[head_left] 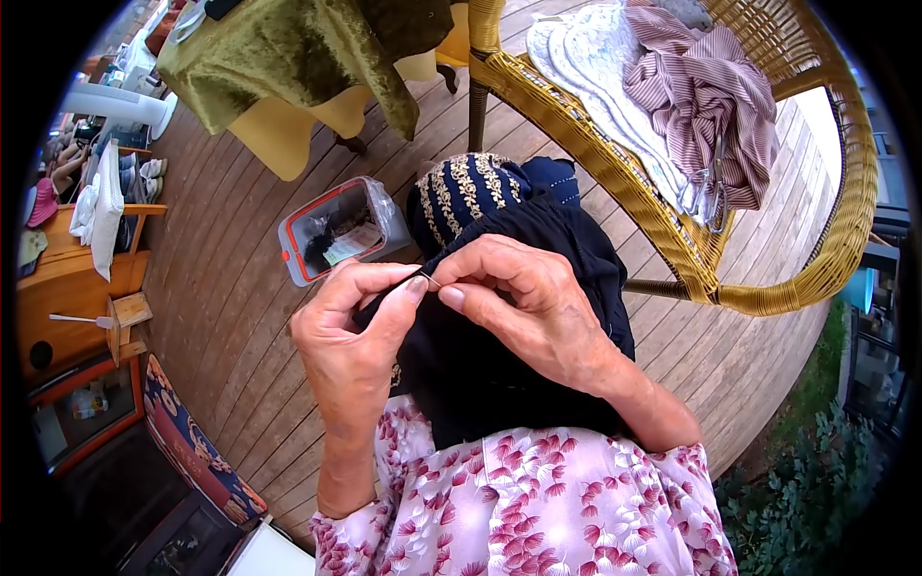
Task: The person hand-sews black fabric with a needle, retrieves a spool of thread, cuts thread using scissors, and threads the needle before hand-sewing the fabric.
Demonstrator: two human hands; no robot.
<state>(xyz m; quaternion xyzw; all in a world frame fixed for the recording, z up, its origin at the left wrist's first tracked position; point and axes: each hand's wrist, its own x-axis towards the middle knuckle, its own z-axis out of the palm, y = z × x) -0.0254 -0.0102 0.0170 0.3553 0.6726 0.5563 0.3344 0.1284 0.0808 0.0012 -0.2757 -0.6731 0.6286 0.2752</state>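
Observation:
My left hand [351, 326] pinches the edge of a black cloth [504, 360] between thumb and fingers. That cloth lies draped over my lap and knees. Close against it, my right hand [528, 302] is closed in a pinch on a thin sewing needle [433, 280], whose end shows between the two thumbs. Thread cannot be made out. Beneath the cloth is a dark blue fabric with gold floral bands [466, 192]. Beyond my left hand stands a clear plastic box with a red rim [291, 259], holding dark material and a pale packet.
To the right, a wicker chair [672, 264] carries a white quilted pad [586, 67], a striped cloth [706, 96] and scissors [709, 197]. A table with a green velvet cover [288, 58] stands ahead. Wooden furniture [72, 269] lines the left; plank flooring [230, 336] runs between.

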